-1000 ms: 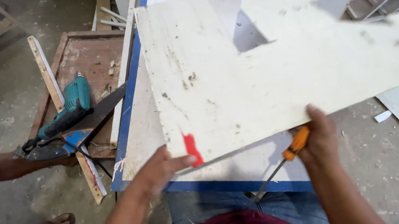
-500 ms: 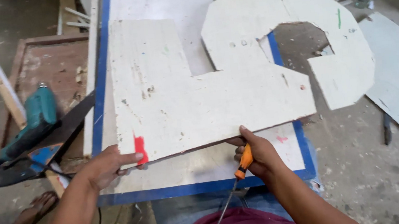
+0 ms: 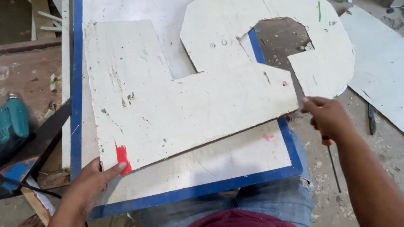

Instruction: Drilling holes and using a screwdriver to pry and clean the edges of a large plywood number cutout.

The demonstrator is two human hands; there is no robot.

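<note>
The left hand's [image 3: 89,181] fingers are lying spread and flat, thumb pressing on the near left corner of the white cut-out board [image 3: 171,101], right beside a red paint mark [image 3: 122,156]; the fingers are pinning that corner rather than closing around anything. The right hand [image 3: 328,116] is curling shut around the orange handle of a screwdriver [image 3: 331,158], whose thin shaft is pointing down toward the floor, while its knuckles are touching the board's near right edge.

The cut-out board, a large letter-like shape with a square notch and a curved hook, is lying flat across a white panel with a blue border [image 3: 190,191]. It is covering most of that panel, and its curved part is hanging past the panel's right edge over the dusty floor. The panel's near edge is resting over the person's jeans-clad knees [image 3: 221,208].

Off the panel's left edge, a teal power drill [image 3: 1,135] is lying on a dark saw blade [image 3: 42,141] near a shallow wooden tray [image 3: 20,76]. To the right, another white sheet [image 3: 396,75] is lying on the floor.
</note>
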